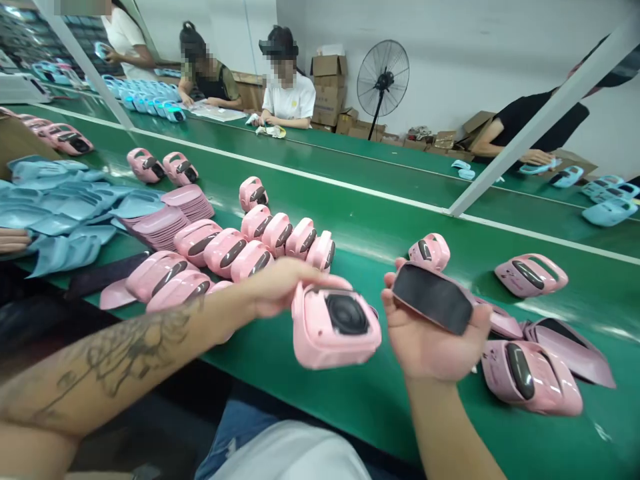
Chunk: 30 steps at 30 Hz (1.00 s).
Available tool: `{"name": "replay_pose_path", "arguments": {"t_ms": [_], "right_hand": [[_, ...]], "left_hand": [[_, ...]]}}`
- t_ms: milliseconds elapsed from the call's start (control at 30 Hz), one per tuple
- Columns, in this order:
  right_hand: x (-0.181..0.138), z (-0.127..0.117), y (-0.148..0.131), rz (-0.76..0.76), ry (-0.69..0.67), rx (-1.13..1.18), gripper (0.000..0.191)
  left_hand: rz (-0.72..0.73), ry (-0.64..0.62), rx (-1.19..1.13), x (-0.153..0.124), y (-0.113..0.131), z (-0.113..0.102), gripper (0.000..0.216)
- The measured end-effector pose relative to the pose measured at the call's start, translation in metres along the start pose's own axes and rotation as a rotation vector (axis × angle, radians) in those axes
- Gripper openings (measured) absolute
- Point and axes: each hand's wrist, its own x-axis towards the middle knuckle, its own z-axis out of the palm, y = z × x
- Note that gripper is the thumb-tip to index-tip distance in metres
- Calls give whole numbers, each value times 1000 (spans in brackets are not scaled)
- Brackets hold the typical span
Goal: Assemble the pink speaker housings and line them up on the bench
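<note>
My left hand [280, 283] is closed around the top of a pink portable speaker [313, 343], tilted so that a round black speaker cone shows in its face. On my upturned right hand [425, 347] lies a pink panel with a dark inner face [434, 298], its edges held by thumb and fingers. The speaker and the panel are apart, side by side above the green bench. Beyond my right hand sits a small pink unit [435, 250]. Close by on the right, another pink handled unit [550, 383] rests beside several loose pink panels [575, 350].
Several pink units [225, 250] stand in rows at the left. Behind them are stacked pink panels [160, 227] and a pile of blue panels [65, 200]. A slanted white post [540, 120] rises from the green bench [360, 227]. Other people sit across it, near a fan [384, 81].
</note>
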Motion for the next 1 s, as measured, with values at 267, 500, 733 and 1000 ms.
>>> {"name": "replay_pose_path", "arguments": {"t_ms": [267,500,733,1000], "right_hand": [[-51,-5,61,204,266,141,67],[-66,-11,79,91,138,1,69],[-70,-30,78,-3,-222,-292,84],[-65,-45,68,79,-533,-773,122]], "left_hand": [[-262,90,-483,-80,-95,32,76],[189,199,-118,-89,-124,47,87],[-167,312,-360,-86,-113,27,56],[-119,173,-327,-87,-112,28,56]]}}
